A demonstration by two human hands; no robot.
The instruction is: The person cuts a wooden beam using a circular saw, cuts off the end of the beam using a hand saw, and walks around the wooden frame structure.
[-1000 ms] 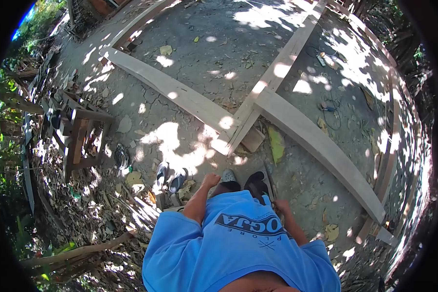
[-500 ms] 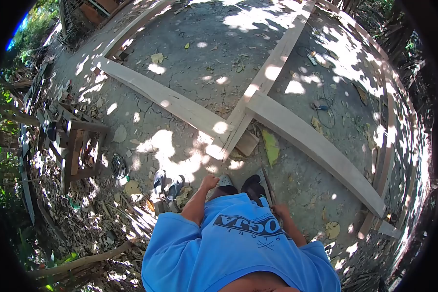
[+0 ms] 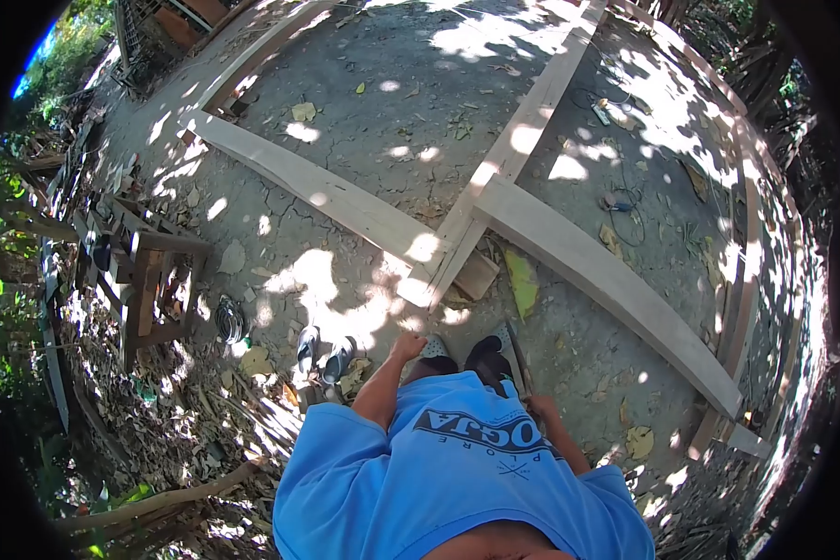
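My left hand (image 3: 409,345) hangs in front of my left shoe, fingers curled closed, with nothing visible in it. Down by my right thigh, my right hand (image 3: 539,406) is closed around the end of a long, narrow bladed tool (image 3: 517,359). Its blade points forward beside my right foot; its exact kind is hard to make out. Ahead of my feet, a long timber beam (image 3: 532,131) meets a left timber (image 3: 317,191) and a right timber (image 3: 616,289) near its close end. A short wood block (image 3: 477,274) lies under that joint.
A wooden sawhorse-like stand (image 3: 149,280) is at the left, near a coil of wire (image 3: 229,319) and a pair of shoes (image 3: 323,355). A large yellow-green leaf (image 3: 521,283) lies ahead. A corded tool (image 3: 616,203) rests beyond the right timber. Dry leaves and branches litter the near left.
The view has shifted very slightly. Both hands, the bladed tool and the timbers stay essentially where they were.
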